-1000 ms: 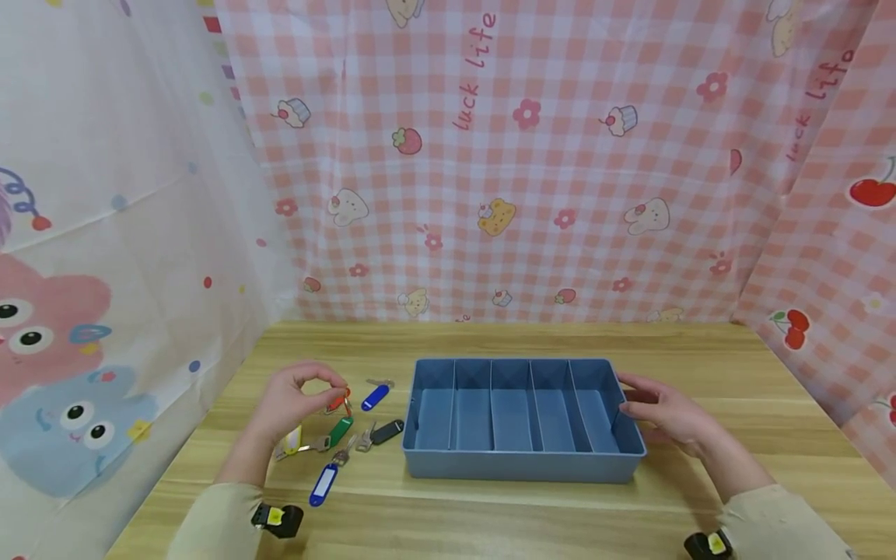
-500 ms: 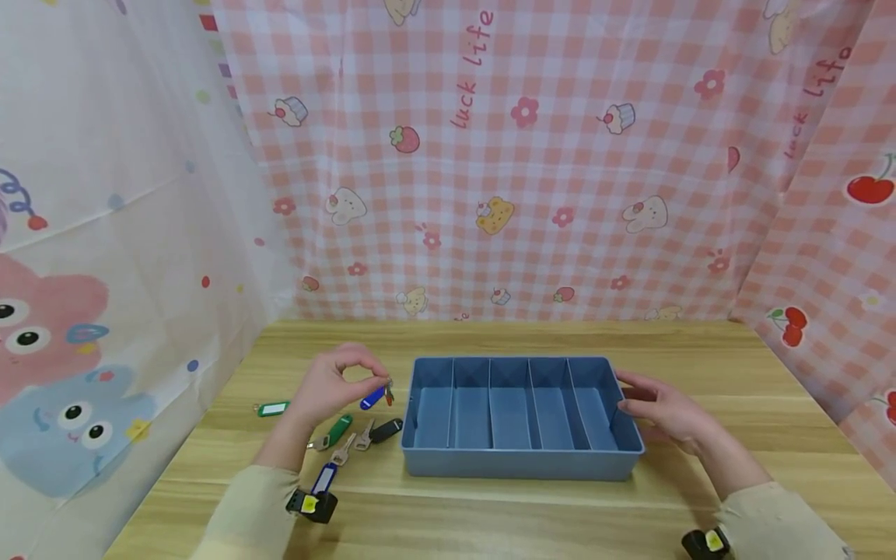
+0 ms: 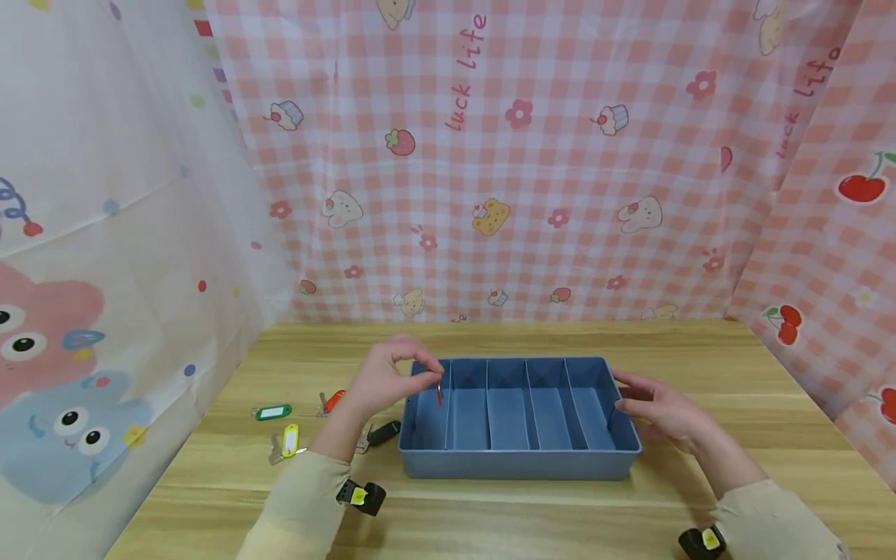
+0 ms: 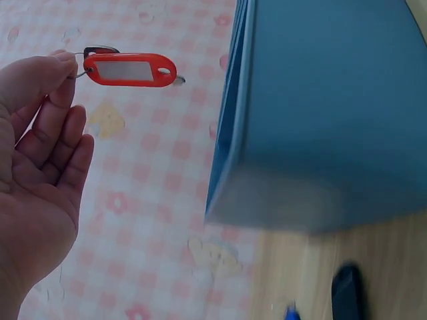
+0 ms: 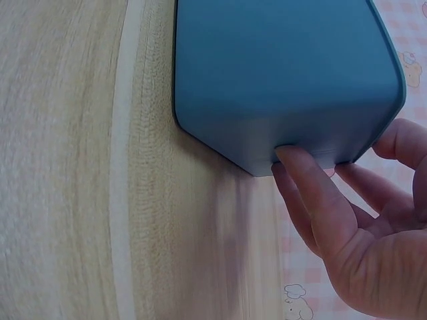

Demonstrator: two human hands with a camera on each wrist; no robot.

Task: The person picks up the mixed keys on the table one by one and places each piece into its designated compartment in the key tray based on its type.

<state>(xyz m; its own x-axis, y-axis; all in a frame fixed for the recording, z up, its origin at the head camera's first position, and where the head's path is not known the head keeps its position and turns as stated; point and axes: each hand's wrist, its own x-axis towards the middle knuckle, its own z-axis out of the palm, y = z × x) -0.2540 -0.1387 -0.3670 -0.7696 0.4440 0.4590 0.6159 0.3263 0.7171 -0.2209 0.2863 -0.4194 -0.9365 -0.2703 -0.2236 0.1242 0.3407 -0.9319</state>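
Note:
My left hand [image 3: 395, 379] pinches the metal ring of a key with a red key tag [image 4: 130, 70] between thumb and finger. The tag and key hang over the leftmost compartment of the blue divided tray [image 3: 521, 465]; the key mostly hides behind the tag in the left wrist view. At the tray's right end, my right hand [image 3: 665, 411] holds the end wall, thumb at the rim and fingers against the outside. Left of the tray lie keys with a second red tag [image 3: 334, 400], a green tag [image 3: 273, 412], a yellow tag [image 3: 290, 440] and a black tag [image 3: 383, 433].
Thin dividers split the tray into several compartments. My left forearm hides part of the tabletop; a bit of a blue tag [image 4: 292, 313] shows in the left wrist view. A checked curtain [image 3: 518, 163] hangs behind the wooden table [image 3: 532, 517].
My left hand has lifted the red-tagged key from the pile and carried it right, over the tray's left compartment. My right hand has stayed at the tray's end.

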